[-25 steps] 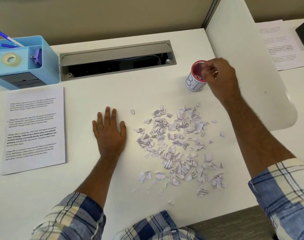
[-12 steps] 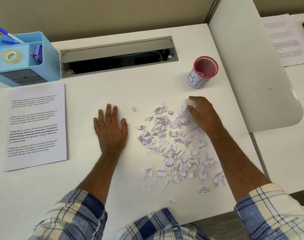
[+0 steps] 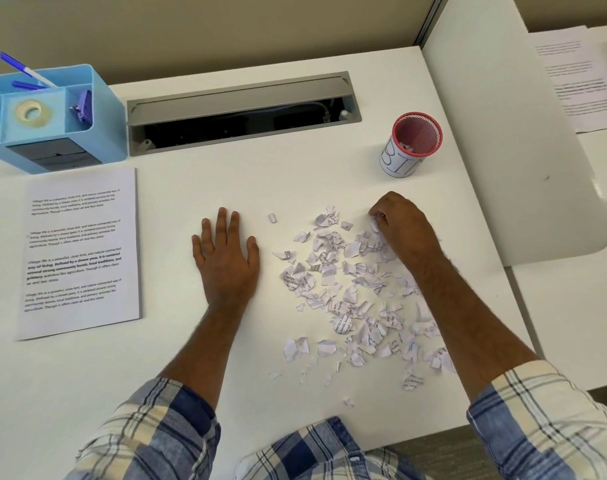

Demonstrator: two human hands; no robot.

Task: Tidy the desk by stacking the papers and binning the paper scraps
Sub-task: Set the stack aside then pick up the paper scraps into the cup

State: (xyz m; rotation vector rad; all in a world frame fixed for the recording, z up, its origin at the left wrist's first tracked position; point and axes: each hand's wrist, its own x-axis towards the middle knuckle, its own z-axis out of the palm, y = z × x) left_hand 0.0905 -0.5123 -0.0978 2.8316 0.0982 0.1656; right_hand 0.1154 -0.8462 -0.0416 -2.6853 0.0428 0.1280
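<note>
- The paper scraps point(image 3: 350, 296) lie scattered in 1 loose heap on the white desk point(image 3: 295, 188), toward its right half, and serve as the landmark here.
- The right hand point(image 3: 404, 226) sits at the far right edge of the scraps, knuckles up, fingers curled down and pinching into the outermost pieces; its forearm lies across the right side of the heap.
- The left hand point(image 3: 226, 258) rests palm down on the desk just left of the scraps, fingers straight and slightly spread, holding nothing and touching none of the pieces.
- 1 stray scrap point(image 3: 272, 217) lies apart from the heap, between the left hand's fingertips and the heap's far left corner.
- The small bin point(image 3: 411, 147), a red mesh cup with a white label wrapped round its side, stands upright beyond the scraps, past the right hand and clear of it; a few bits of paper show inside.
- The stack of printed papers point(image 3: 80, 251) lies flat well to the left of the scraps, beyond the left hand.
- A blue desk organizer point(image 3: 53, 116) holding pens and a roll of tape stands farther left and beyond the scraps, just behind the papers.
- A grey cable tray point(image 3: 243, 98), lid raised, runs along the desk beyond the scraps.
- Another printed sheet point(image 3: 579, 81) lies on the neighbouring desk, far right of the scraps, behind a white divider panel point(image 3: 503, 133).
</note>
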